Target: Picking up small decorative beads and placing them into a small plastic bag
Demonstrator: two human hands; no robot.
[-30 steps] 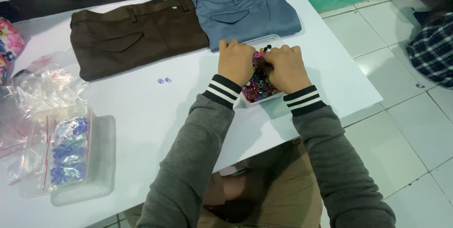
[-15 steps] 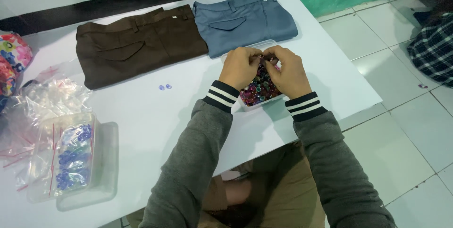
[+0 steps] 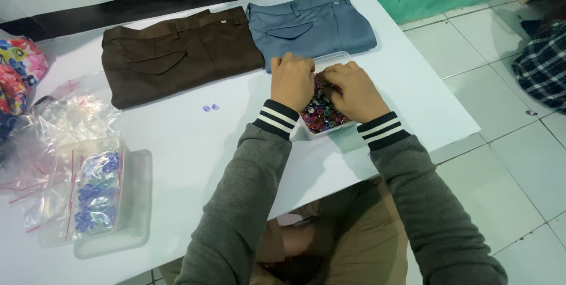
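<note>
A clear plastic box (image 3: 333, 58) full of small multicoloured beads (image 3: 321, 115) sits on the white table (image 3: 194, 143), just in front of the folded grey-blue trousers (image 3: 312, 25). My left hand (image 3: 292, 81) and my right hand (image 3: 352, 91) both rest over the box, fingers curled down into the beads and meeting in the middle. Whether the fingers pinch any bead is hidden by the hands. Folded brown trousers (image 3: 177, 55) lie to the left. Two tiny purple beads (image 3: 210, 108) lie loose on the table between the brown trousers and my left arm.
At the left, a clear lidded box with blue beads in a zip bag (image 3: 94, 193) and crumpled plastic bags (image 3: 65, 120). Colourful floral fabric (image 3: 17, 72) lies at the far left edge. Tiled floor and plaid cloth (image 3: 545, 66) are to the right.
Both hands stay over the bead box, with the fingers shifting slightly among the beads. The camera view has drifted a little; nothing else on the table moved.
</note>
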